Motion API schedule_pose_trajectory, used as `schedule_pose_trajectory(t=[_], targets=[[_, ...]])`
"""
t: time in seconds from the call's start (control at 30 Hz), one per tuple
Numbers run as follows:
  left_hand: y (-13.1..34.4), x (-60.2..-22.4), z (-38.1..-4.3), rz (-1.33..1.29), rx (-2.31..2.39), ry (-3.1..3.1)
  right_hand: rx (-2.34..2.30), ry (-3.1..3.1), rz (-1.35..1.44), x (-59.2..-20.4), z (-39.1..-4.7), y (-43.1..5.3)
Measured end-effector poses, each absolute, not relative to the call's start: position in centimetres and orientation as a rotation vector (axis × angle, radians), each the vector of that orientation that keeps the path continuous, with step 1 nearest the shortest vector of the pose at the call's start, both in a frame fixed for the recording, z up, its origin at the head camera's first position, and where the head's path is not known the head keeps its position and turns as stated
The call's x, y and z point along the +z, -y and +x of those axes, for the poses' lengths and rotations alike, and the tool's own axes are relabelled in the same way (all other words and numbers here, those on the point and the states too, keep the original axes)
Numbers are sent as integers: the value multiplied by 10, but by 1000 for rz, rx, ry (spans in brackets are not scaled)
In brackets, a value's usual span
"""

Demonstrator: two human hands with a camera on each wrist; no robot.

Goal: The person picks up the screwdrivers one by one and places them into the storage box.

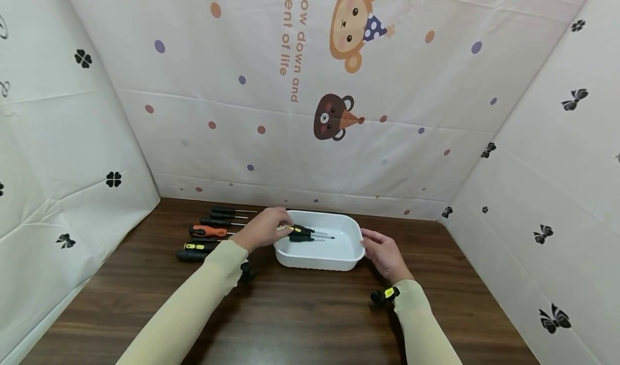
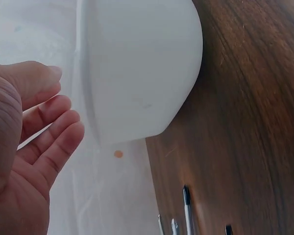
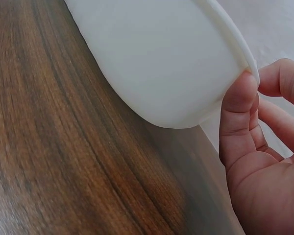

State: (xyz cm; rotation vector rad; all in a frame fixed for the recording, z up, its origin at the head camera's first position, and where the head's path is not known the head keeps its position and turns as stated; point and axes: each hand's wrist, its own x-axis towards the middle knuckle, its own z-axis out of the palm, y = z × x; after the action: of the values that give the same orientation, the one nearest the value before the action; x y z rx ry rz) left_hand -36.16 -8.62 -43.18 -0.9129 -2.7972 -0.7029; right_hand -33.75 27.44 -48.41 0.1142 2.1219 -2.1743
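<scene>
A white plastic tray (image 1: 317, 261) stands on the table, with several black-handled screwdrivers (image 1: 302, 238) lying in its left part, at least one with yellow on its handle. Over the tray's left rim is my left hand (image 1: 265, 228), near the screwdriver handles. In the left wrist view its fingers (image 2: 63, 139) are loosely bent beside the tray wall, and nothing shows between them. My right hand (image 1: 384, 253) pinches the tray's right rim between thumb and fingers, as the right wrist view shows closely. The screwdrivers are hidden behind the tray walls in both wrist views.
Left of the tray, more screwdrivers lie in a row on the brown wooden table (image 1: 290, 316), including an orange-handled one (image 1: 208, 231) and a black-and-yellow one (image 1: 196, 246). My left forearm partly covers them. A printed cloth (image 1: 271, 149) hangs behind and at both sides.
</scene>
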Motion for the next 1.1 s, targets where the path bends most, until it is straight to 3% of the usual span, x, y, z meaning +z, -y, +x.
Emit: schedule_pose_trajectory(t=[1.1], targets=[[159,-440,-312,-783,-890,2637,-2251,-2081,58,-486,-336,-274]])
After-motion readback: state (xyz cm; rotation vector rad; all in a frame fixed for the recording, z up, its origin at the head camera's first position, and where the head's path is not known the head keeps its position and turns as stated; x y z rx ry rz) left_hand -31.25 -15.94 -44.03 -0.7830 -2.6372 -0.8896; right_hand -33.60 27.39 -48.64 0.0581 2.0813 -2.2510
